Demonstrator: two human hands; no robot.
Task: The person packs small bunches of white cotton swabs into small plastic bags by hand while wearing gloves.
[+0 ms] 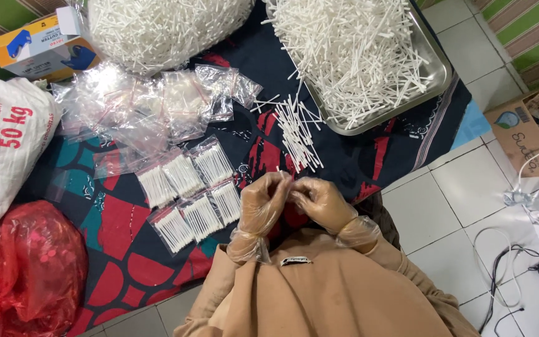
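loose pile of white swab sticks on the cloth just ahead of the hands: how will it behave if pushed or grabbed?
The loose pile of swab sticks would probably scatter rather than slide as one: the sticks lie fanned and crossed, unbound. Each looks thin and round, so likely very light and apt to roll, though the patterned cloth may damp that. Glove-covered hands may find single sticks slippery.

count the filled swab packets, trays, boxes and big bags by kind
filled swab packets: 6
metal tray: 1
cardboard boxes: 2
white sack: 1
red bag: 1
clear swab bag: 1
total: 12
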